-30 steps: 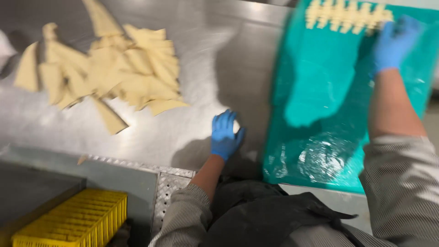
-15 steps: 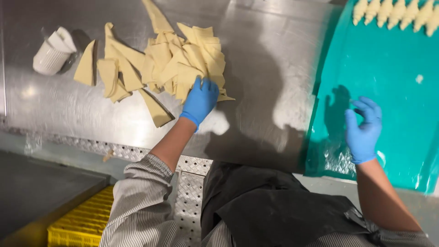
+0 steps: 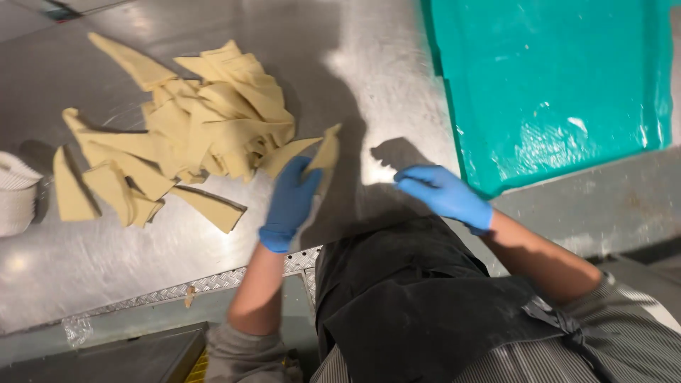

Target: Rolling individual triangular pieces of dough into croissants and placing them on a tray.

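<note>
1. My left hand [image 3: 289, 204] was pinched shut on a dough triangle [image 3: 323, 152], lifted just off the steel table [image 3: 397, 92] at the near right edge of the dough pile [image 3: 206, 128].
2. The triangle's long axis ran up and away from my fingers, its tip pointing toward the far side — slightly to the right.
3. My right hand [image 3: 445, 195] lay to the triangle's right, near but apart, fingers loosely spread and holding nothing.
4. The teal sheet [image 3: 560, 78] lay farther right — my right hand was the nearer to it.

left hand [image 3: 289, 202]: off the pile, now lifting one dough triangle [image 3: 323, 152] | right hand [image 3: 443, 195]: moved off teal sheet [image 3: 553, 85] onto steel
</note>
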